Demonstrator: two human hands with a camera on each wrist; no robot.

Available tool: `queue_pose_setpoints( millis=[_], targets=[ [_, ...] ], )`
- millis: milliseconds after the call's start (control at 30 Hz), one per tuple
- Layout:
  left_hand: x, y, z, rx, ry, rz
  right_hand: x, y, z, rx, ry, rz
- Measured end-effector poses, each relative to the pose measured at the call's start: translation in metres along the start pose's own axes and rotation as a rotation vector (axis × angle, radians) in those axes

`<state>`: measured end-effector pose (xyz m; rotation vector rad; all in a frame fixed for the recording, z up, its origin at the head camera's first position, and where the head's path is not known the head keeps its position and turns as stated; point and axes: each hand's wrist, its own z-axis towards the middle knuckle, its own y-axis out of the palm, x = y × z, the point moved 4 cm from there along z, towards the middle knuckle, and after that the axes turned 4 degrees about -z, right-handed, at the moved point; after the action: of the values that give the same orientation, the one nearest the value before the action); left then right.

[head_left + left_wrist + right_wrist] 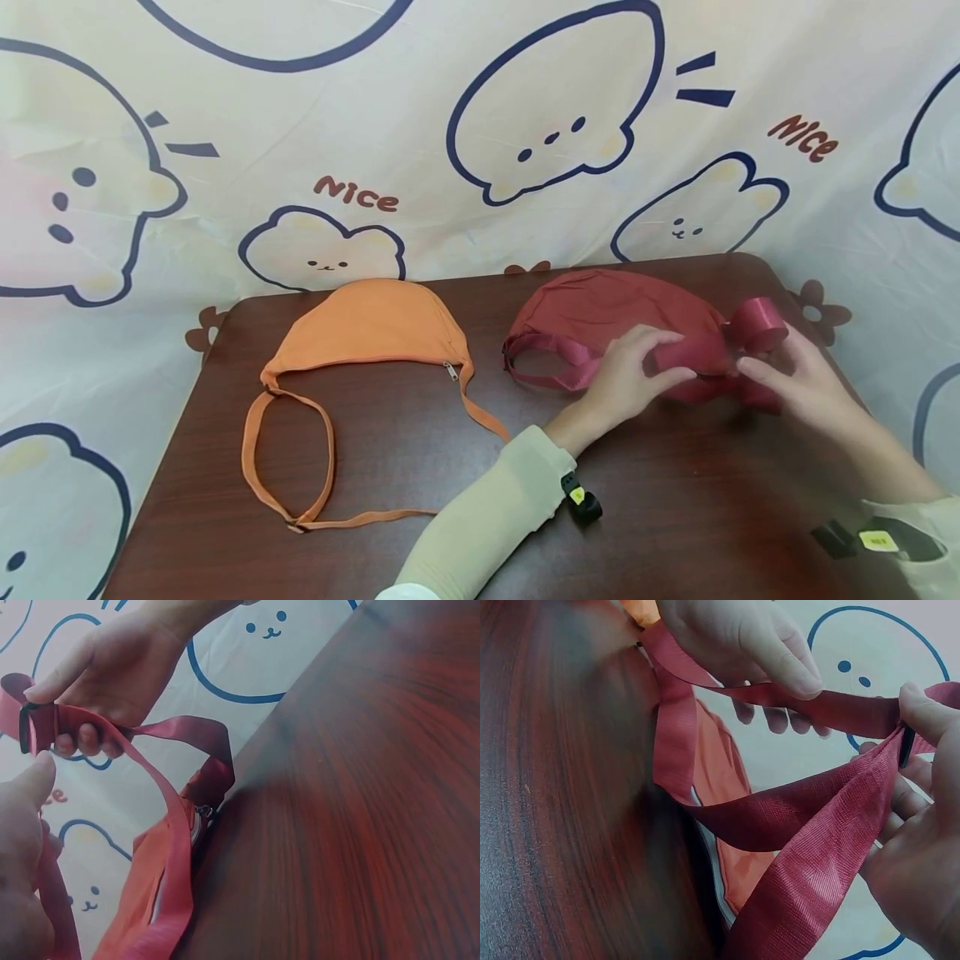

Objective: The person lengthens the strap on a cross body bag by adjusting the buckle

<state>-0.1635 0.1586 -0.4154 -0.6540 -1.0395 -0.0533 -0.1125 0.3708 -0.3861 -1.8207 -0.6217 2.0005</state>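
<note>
A red waist bag (607,308) lies at the far right of the table, its strap lifted in front of it. My right hand (813,387) pinches this strap at a dark slider buckle (907,746), with a strap loop (757,325) standing above the fingers. On the other side, my left hand (626,375) holds the strap between thumb and fingers; in the right wrist view its thumb lies on the red strap (847,711). More strap hangs down from the buckle in twisted lengths beside the bag's zipper (714,866).
An orange waist bag (375,325) lies on the left of the dark wooden table (675,517). Its orange strap (251,454) loops toward the front, passing near my left forearm. A cartoon-printed cloth (420,100) hangs behind the table and at its sides.
</note>
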Motion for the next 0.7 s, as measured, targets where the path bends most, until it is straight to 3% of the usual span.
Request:
queue_pose_setpoints(
  millis=[233, 500, 700],
  targets=[
    [0.0009, 0.0020, 0.0005, 0.005, 0.006, -0.013, -0.0003, 0.0008, 0.0030, 0.007, -0.053, -0.032],
    [0.0006, 0.0030, -0.0001, 0.021, 0.008, -0.050, 0.0036, -0.0003, 0.0017, -0.016, -0.002, -0.027],
    [0.0025, 0.0049, 0.0008, 0.006, 0.006, -0.059, 0.0051, 0.0047, 0.0025, -0.066, -0.022, -0.071]
  ],
)
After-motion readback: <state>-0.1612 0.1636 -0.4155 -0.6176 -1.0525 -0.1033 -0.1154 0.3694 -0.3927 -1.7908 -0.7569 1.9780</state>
